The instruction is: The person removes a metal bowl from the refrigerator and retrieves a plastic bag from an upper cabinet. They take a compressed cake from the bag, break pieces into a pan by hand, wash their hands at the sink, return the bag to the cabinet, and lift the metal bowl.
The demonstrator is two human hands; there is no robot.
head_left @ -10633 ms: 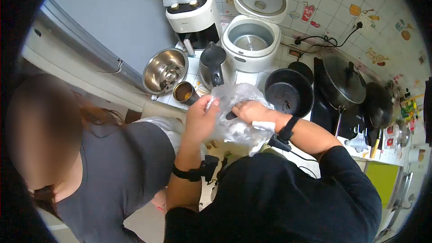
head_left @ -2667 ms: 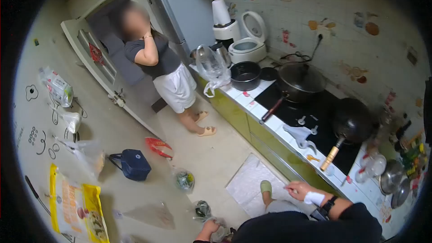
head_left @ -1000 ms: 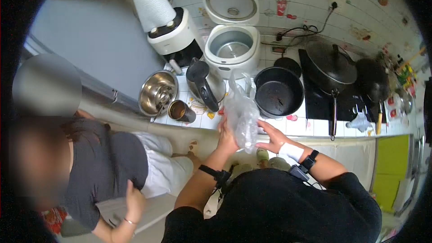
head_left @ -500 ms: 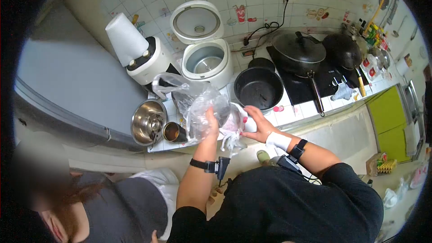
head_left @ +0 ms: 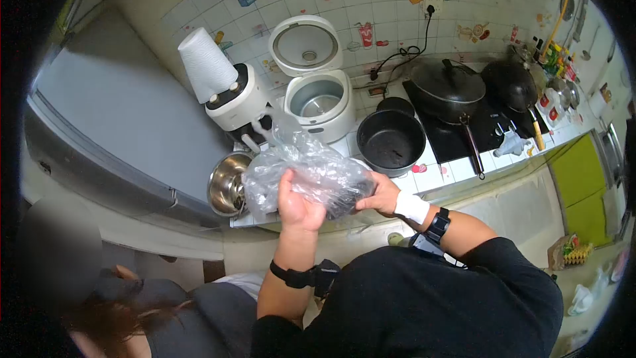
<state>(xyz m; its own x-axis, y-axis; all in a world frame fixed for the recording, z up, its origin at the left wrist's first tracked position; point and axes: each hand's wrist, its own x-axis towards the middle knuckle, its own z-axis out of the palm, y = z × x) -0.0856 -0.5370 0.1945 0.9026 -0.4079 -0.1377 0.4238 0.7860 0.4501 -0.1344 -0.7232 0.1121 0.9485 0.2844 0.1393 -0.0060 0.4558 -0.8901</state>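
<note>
A crumpled clear plastic bag (head_left: 311, 171) is spread between my two hands in front of the counter. My left hand (head_left: 299, 204) is under and against its near side, thumb up, with the fingers partly hidden by the plastic. At the bag's right end, my right hand (head_left: 382, 194) grips the edge between thumb and fingers. Something dark shows through the plastic near my right hand, too unclear to name. Behind the bag stands a white rice cooker (head_left: 321, 103) with its lid up. Left of the bag is a steel bowl (head_left: 228, 182), partly covered by it.
A black pot (head_left: 391, 140) stands right of the rice cooker. Farther right, a lidded pan (head_left: 449, 89) and a wok (head_left: 510, 86) sit on the stove. A paper roll (head_left: 207, 65) tops a white appliance (head_left: 238, 103). Another person (head_left: 192, 321) is at the lower left.
The bag has been spread out wider and now covers the kettle and cup area. My left hand has turned palm up. The view has shifted slightly, and the other person appears lower.
</note>
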